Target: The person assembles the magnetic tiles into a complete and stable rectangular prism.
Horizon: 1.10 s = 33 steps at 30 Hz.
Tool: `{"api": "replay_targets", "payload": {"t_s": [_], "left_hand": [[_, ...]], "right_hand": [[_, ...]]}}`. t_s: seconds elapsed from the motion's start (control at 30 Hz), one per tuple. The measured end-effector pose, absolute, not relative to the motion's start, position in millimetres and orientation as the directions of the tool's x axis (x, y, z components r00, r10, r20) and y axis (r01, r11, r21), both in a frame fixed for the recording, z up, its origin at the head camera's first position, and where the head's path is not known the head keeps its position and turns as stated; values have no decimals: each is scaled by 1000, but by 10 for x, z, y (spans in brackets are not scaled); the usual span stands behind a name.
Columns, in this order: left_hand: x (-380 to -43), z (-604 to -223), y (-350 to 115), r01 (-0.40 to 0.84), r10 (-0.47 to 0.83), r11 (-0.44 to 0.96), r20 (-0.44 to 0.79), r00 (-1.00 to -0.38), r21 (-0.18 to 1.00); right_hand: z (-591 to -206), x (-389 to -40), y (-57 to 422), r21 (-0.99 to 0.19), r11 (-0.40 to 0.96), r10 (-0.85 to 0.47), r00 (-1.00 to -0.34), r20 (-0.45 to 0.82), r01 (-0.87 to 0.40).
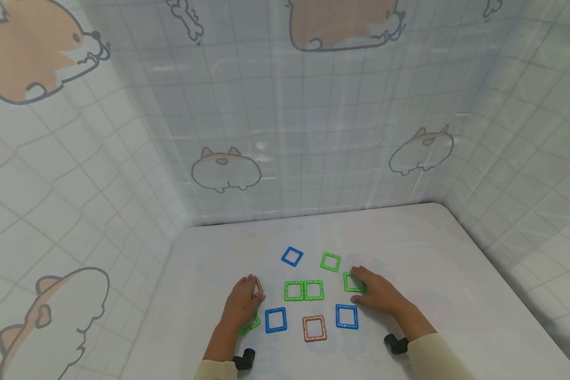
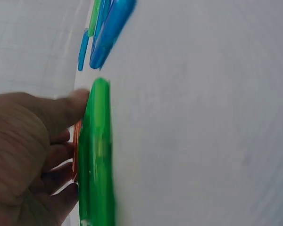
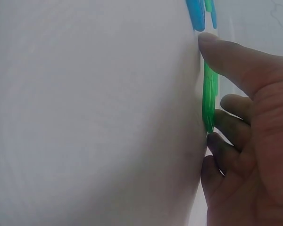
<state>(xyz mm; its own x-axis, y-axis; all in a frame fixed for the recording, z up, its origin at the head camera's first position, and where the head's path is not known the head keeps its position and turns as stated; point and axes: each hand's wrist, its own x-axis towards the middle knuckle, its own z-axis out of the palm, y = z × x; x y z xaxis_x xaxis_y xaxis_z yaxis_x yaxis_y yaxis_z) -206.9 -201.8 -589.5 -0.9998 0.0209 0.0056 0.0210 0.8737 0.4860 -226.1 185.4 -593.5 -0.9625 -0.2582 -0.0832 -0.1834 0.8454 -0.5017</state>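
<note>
In the head view my left hand [image 1: 239,303] reaches over an orange magnetic square tile [image 1: 258,286], covering its left part. Its thumb stretches out by the lower edge, the fingers lie loosely bent at the tile, and a green tile [image 1: 250,324] shows from under the palm. In the left wrist view that green tile [image 2: 100,155] stands nearer than the orange one [image 2: 76,150]. My right hand [image 1: 379,291] spreads around the right side of another green tile [image 1: 353,282]. Fingertips meet its far corner, and the thumb sits apart below it.
Two green tiles [image 1: 304,291] lie side by side in the middle. Around them are a blue tile [image 1: 292,256], a green tile [image 1: 330,262], two more blue tiles [image 1: 276,320] and an orange tile [image 1: 314,328]. Patterned curtains [image 1: 313,132] enclose the white table [image 1: 408,237].
</note>
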Motion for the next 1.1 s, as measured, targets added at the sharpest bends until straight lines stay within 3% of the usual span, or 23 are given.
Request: {"api": "replay_targets", "payload": {"t_s": [0.77, 1.1], "left_hand": [[-2118, -5951, -1992, 95, 41, 875, 123, -992, 474], [-2103, -5907, -1974, 65, 45, 835, 49, -998, 546]], "right_hand": [[-5892, -2220, 1801, -534, 835, -219, -970, -105, -131], [-5882, -2196, 1691, -551, 824, -215, -973, -83, -135]]}}
